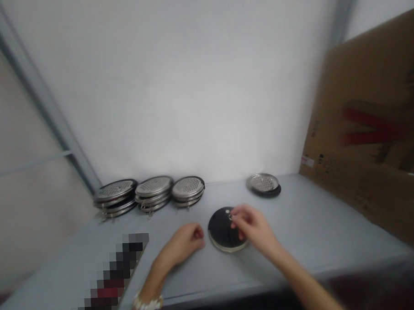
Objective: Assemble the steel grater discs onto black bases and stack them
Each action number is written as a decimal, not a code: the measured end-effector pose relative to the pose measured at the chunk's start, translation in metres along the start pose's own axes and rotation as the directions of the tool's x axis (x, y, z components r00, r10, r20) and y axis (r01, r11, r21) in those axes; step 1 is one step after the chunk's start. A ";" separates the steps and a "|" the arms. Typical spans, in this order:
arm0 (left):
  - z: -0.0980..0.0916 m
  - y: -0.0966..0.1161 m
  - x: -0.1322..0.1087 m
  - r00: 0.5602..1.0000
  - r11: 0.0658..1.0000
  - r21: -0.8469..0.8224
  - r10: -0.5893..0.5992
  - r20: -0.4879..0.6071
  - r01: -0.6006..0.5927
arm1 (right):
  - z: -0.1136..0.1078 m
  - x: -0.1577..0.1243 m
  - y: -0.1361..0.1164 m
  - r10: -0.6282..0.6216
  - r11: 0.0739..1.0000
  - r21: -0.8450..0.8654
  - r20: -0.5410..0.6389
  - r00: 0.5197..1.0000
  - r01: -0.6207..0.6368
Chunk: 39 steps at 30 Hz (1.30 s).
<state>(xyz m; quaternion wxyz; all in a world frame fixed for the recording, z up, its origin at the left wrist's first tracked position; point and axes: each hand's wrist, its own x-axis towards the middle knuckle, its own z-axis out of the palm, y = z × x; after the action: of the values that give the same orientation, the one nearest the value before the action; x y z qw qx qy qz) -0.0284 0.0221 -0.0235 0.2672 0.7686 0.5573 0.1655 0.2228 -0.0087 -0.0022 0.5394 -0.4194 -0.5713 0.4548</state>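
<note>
A round black disc (219,225) with a pale metal rim lies tilted on the grey table top (292,220), directly in front of me. My right hand (251,227) is over the disc, its fingertips pinched on a small metal ring (230,216) near the disc's centre. To the disc's left, my left hand (181,245) sits with its fingers curled closed, holding nothing. Its fingertips are just apart from the disc's edge. Part of the disc is hidden under my right hand.
Three stacks of perforated steel discs (115,198) stand along the back of the table. A single perforated disc (263,183) rests on a black one at back right. A large cardboard sheet (367,129) leans at right. A pixelated patch (112,278) covers something at front left.
</note>
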 end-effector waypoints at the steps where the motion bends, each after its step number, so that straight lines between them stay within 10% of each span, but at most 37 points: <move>1: -0.001 -0.002 0.000 1.000 1.000 -0.003 -0.003 0.003 0.003 | 0.000 0.000 0.000 0.001 1.000 -0.002 0.003 1.000 -0.001; 15: -0.006 0.001 -0.002 0.995 0.992 -0.112 0.070 0.066 -0.062 | -0.001 0.000 0.009 -0.004 1.000 -0.027 0.044 0.999 0.005; 27: -0.012 0.072 -0.020 0.978 0.877 -0.436 0.163 -0.132 -0.205 | 0.016 -0.010 0.014 0.058 0.987 -0.156 0.207 0.977 -0.026; 39: -0.004 0.085 -0.024 0.940 0.890 -0.351 0.199 -0.276 -0.291 | 0.016 -0.012 0.005 0.077 0.984 -0.171 0.177 0.981 -0.046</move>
<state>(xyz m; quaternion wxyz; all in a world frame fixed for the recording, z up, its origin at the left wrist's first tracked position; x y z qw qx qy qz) 0.0270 -0.0197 0.0311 0.3232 0.7403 0.4390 0.3935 0.2074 -0.0206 -0.0103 0.4334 -0.4369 -0.6412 0.4585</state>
